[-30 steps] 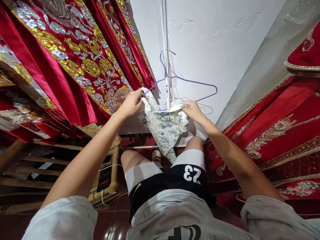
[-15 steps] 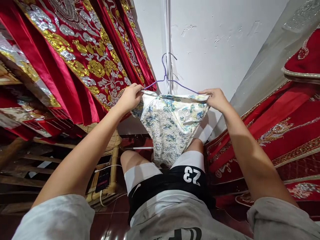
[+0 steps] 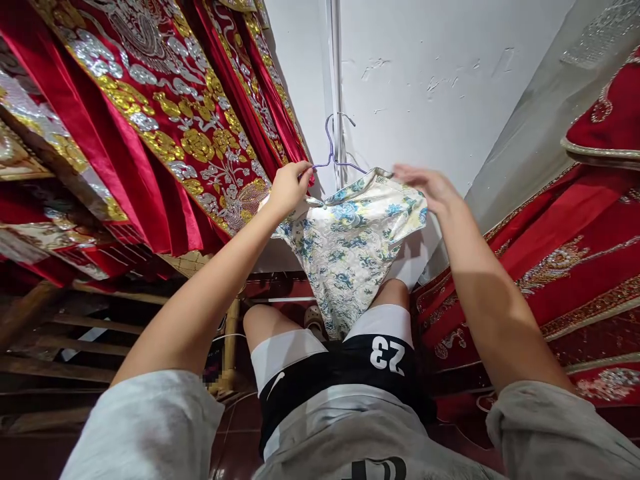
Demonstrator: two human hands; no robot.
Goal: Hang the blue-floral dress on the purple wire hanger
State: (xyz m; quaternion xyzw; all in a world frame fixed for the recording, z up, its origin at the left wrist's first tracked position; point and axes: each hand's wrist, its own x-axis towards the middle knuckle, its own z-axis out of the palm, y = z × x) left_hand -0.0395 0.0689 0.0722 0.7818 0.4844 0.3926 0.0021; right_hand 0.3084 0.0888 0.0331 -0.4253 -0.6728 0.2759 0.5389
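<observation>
A white floral garment (image 3: pixel 345 253) with blue and yellow flowers and short sleeves hangs in front of me, its lower part down between my knees. A thin purple hanger (image 3: pixel 331 143) rises from its neckline, hook upward. At the hanger's left arm, my left hand (image 3: pixel 290 190) is closed in a pinch, beside the garment's left shoulder. My right hand (image 3: pixel 430 185) is blurred by motion over the right shoulder, its fingers stretched out and not wrapped round the cloth. The hanger's right arm runs behind the raised collar, and its end is hidden.
Red costumes with gold and silver sequins (image 3: pixel 200 143) hang at the left. More red beaded garments (image 3: pixel 560 267) hang at the right. Ahead is a white wall (image 3: pixel 415 80) with a vertical pipe. A bamboo frame (image 3: pixel 230 347) stands low at the left, with a cable near it.
My left hand has moved inward and right along the hanger. My right hand has let go of the right shoulder, its fingers now stretched out. The collar stands higher on the right.
</observation>
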